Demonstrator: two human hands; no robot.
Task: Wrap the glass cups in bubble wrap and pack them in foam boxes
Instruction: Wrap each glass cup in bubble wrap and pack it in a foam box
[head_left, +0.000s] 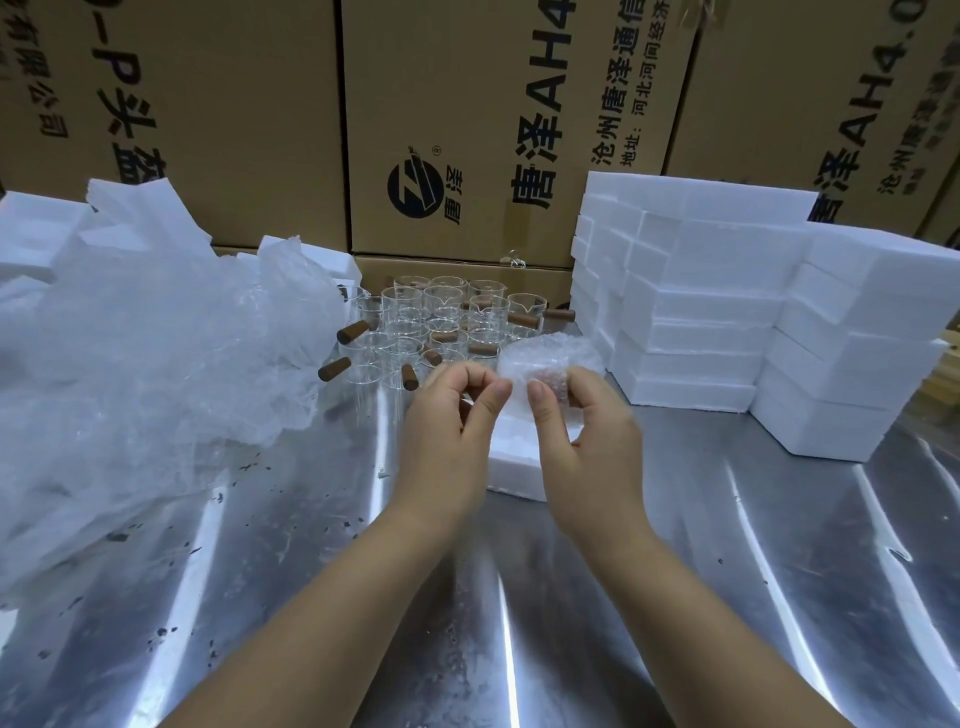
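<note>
1. Bare steel table fills the near ground, streaked with glare and dotted with dark flecks. Both your forearms reach out over it.
2. Your left hand hangs above the table just left of centre, with its fingers curled in. The thumb tip reaches right up to the edge of the bubble wrap. Whether this grip actually pinches the wrap cannot be told.
3. Your right hand is just beside it, and its grip is closed round the wrapped cup. The thumb lies on the near face, and a brown handle shows through the bubbles.
4. You hold the wrapped cup in the air above the far end of a white foam box. That box lies flat on the table beneath your hands and is partly hidden by them.
5. On your left, a big heap of crumpled clear plastic sheeting spreads over the table. White foam pieces sit behind it.
6. Beyond your hands, the unwrapped glass cups stand upright in a tight cluster. Their brown handles stick out sideways.
7. To the right of the cups, stacked foam boxes rise several layers high in stepped piles.
8. Farthest back, brown cardboard cartons with black printing form a wall behind everything.
</note>
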